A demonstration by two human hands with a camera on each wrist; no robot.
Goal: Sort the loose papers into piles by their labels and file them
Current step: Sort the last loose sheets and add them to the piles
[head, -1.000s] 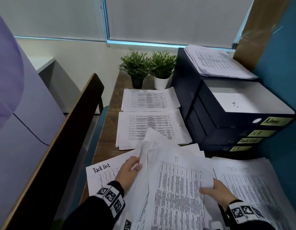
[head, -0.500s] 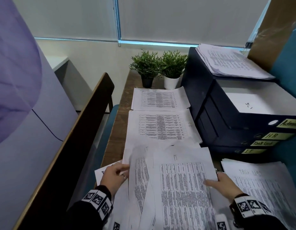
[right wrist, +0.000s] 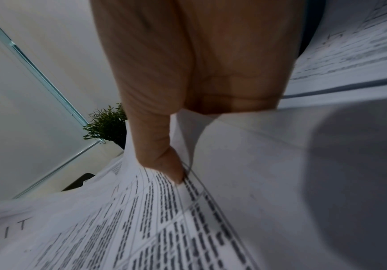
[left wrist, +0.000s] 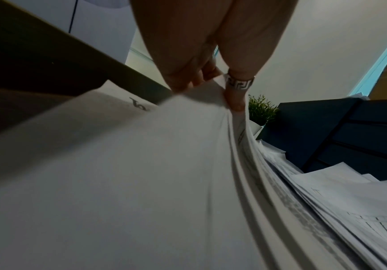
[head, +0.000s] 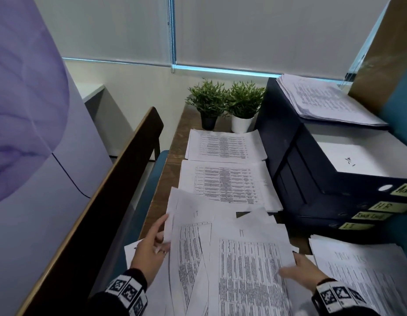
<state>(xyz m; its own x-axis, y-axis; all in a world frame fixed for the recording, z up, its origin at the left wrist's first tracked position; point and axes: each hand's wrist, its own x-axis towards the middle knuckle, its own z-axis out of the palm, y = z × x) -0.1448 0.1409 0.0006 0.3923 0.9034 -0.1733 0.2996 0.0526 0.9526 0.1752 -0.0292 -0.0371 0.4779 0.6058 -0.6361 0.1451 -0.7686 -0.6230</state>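
Along the desk [head: 172,153] two sorted piles [head: 225,165] are already lying beside the binders [head: 334,201]. Both hands are gripping the loose sheets [head: 248,265]: left hand [head: 150,249] pinching their edge, right hand [head: 300,271] thumb on top. Filing is not yet starting.

Two potted plants [head: 227,103], four binders [head: 323,190]

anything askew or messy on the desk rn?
Yes. The sheets held in both hands, left hand and right hand, are fanned out, curled and crooked, overlapping the neat middle pile. The stack atop the binders is also ragged at its edges.
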